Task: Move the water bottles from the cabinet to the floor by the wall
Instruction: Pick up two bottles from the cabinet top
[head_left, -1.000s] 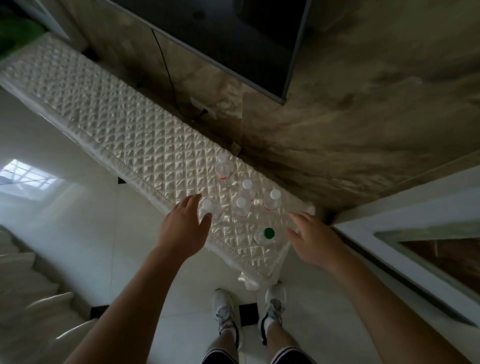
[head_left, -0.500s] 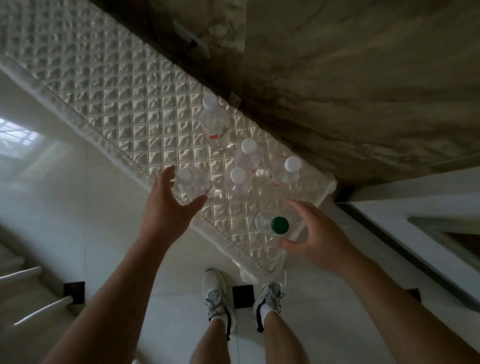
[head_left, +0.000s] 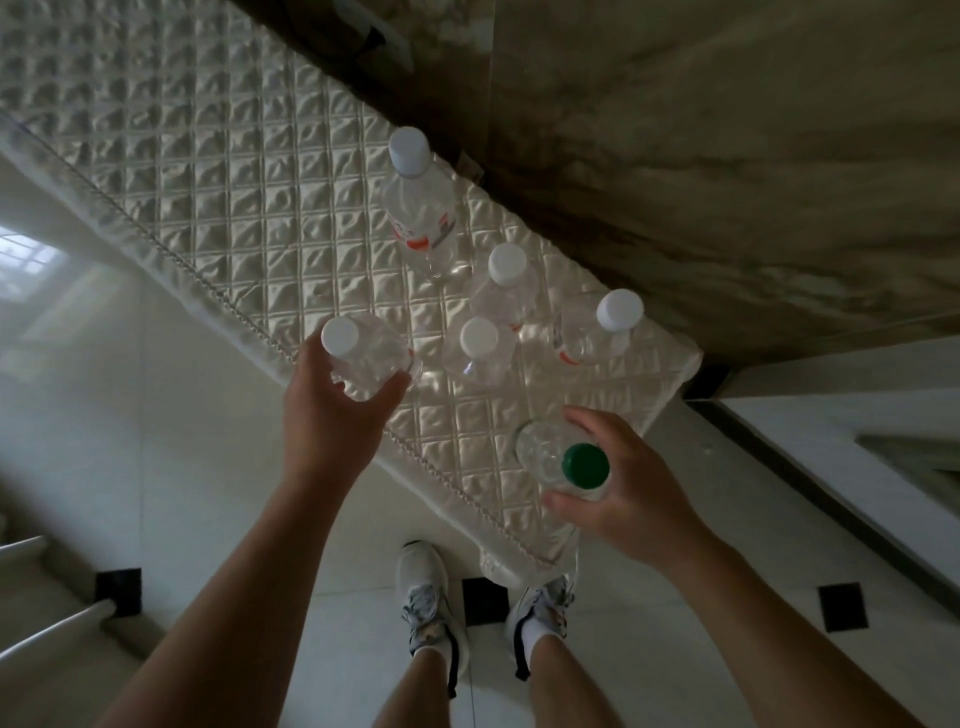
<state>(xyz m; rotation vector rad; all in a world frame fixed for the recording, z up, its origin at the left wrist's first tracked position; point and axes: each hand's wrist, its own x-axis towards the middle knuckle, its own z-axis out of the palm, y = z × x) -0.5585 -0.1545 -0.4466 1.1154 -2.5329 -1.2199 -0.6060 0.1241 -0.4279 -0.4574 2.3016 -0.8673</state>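
Several clear water bottles stand on the cabinet's quilted cover (head_left: 218, 208). My left hand (head_left: 332, 415) wraps around a white-capped bottle (head_left: 363, 353) near the cabinet's front edge. My right hand (head_left: 618, 488) grips a green-capped bottle (head_left: 550, 452) at the cabinet's near right corner. A tall white-capped bottle with a red label (head_left: 421, 208) stands at the back. Three more white-capped bottles stand between: one in the middle (head_left: 506, 286), one in front of it (head_left: 480, 348), one to the right (head_left: 597, 332).
A marbled wall (head_left: 727, 156) runs behind the cabinet, with a wall socket (head_left: 379, 36) at the top. Pale tiled floor (head_left: 130, 415) with small black insets lies below, and my two shoes (head_left: 431, 597) stand on it. A white ledge (head_left: 831, 426) is at the right.
Both hands closed in on the cabinet: the left hand took hold of the white-capped bottle at the front edge, the right hand took hold of the green-capped one. The view tilted down and closer.
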